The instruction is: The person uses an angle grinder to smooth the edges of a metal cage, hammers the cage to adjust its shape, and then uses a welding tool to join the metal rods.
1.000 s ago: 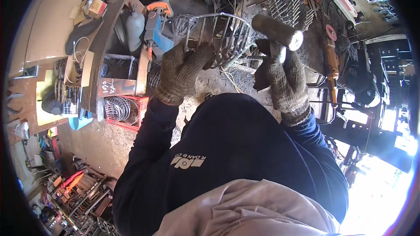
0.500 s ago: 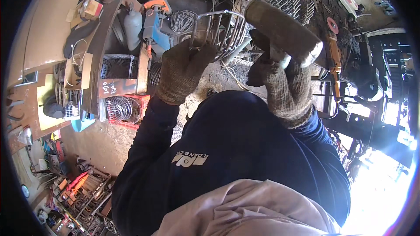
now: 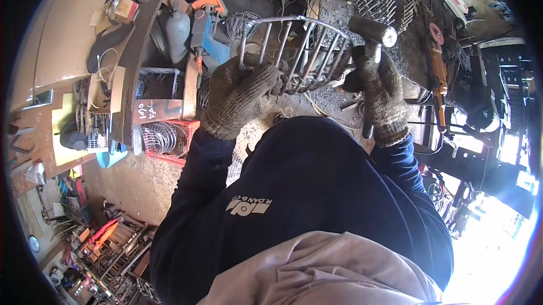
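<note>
My left hand [image 3: 240,98], in a brown knitted glove, is closed around one end of a curved metal rod basket [image 3: 289,19]. Several bent rods run down from its bright upper rim. Beside the basket's right end, my right hand [image 3: 386,101], gloved the same way, grips a hammer [image 3: 370,31] by its handle. The hammer's thick head is raised above the glove, its bright round face turned to the right. The handle's lower end sticks out below that hand.
A workbench with rows of short metal rods [image 3: 382,2] lies ahead. An orange angle grinder [image 3: 438,73] is at the right. To the left stand a blue and orange machine [image 3: 206,36], a grey bottle [image 3: 177,31] and a red crate [image 3: 189,130] of wire rings.
The hammer has moved away and turned, its head now smaller in view beyond my right hand. The basket has turned and shows more of its rods, still in my left hand.
</note>
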A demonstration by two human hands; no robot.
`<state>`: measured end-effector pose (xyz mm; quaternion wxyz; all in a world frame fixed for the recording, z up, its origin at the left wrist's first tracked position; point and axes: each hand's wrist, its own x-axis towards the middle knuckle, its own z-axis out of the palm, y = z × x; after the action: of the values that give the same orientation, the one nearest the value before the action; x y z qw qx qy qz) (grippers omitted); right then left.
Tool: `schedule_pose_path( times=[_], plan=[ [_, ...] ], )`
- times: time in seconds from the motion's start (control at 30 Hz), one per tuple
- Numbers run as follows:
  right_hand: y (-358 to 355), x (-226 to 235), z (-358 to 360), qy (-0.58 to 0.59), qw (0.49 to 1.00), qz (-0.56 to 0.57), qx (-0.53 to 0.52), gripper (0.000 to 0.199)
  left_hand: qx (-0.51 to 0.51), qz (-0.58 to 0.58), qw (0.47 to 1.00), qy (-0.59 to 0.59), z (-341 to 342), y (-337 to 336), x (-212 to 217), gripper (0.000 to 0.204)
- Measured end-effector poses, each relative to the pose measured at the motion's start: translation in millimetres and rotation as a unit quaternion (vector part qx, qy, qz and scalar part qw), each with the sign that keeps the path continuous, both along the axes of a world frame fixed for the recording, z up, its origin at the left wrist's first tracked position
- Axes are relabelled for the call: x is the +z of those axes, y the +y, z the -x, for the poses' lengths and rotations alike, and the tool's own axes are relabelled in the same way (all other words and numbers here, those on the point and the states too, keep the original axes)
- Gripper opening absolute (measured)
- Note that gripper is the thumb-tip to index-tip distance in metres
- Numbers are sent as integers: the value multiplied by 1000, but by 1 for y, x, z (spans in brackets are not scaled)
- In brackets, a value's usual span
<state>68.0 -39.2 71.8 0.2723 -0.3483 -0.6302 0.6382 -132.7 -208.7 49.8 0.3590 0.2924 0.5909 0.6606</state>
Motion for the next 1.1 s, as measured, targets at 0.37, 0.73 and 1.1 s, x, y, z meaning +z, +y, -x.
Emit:
schedule_pose_path(
  times=[0.37,0.73,1.1],
  plan=[
    [14,-50,-29,82,990,-86,-81,49,-24,-19,999,-45,-3,0,2,28],
    [14,-60,-38,-36,982,-179,-54,51,2,-47,995,84,-6,3,-23,25],
    [25,-79,-41,-53,979,-184,-73,52,-72,-56,987,-133,-13,7,-15,28]
  ],
)
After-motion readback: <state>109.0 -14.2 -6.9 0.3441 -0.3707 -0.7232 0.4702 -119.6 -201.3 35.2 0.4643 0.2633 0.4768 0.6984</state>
